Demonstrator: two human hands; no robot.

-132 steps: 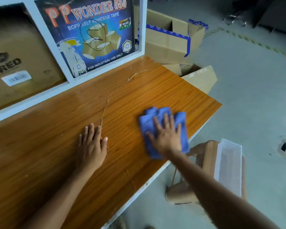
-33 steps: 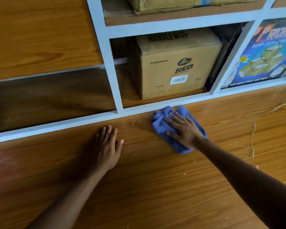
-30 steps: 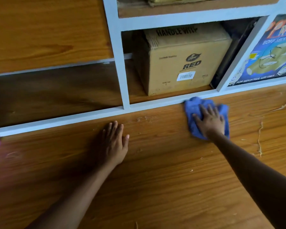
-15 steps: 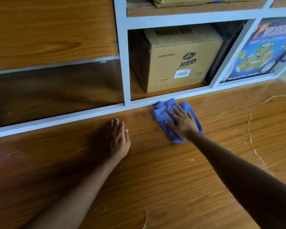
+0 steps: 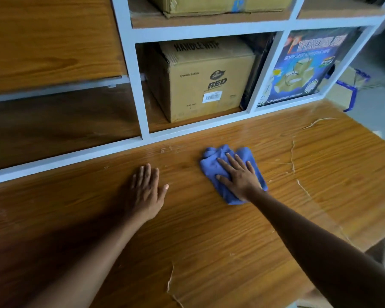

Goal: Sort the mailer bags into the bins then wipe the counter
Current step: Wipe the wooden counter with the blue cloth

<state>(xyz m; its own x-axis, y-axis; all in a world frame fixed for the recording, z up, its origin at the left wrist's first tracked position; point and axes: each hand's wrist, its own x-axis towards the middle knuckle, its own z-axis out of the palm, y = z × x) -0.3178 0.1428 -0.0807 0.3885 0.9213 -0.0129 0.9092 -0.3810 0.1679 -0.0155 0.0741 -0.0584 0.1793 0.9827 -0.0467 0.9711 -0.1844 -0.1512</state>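
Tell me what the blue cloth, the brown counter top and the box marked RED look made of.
Blue wiping cloth: soft fabric, perhaps microfibre; it bunches in fuzzy folds.
Brown counter top: wood-grain laminate or veneer, semi-gloss; streaky grain, sheen, pale peeling slivers.
Tan box marked RED: corrugated cardboard, matt; folded flaps, printed ink, stuck-on label.

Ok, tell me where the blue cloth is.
In the head view the blue cloth lies on the wooden counter right of centre, pressed under the right hand, in front of the shelf bay with the RED cardboard box.
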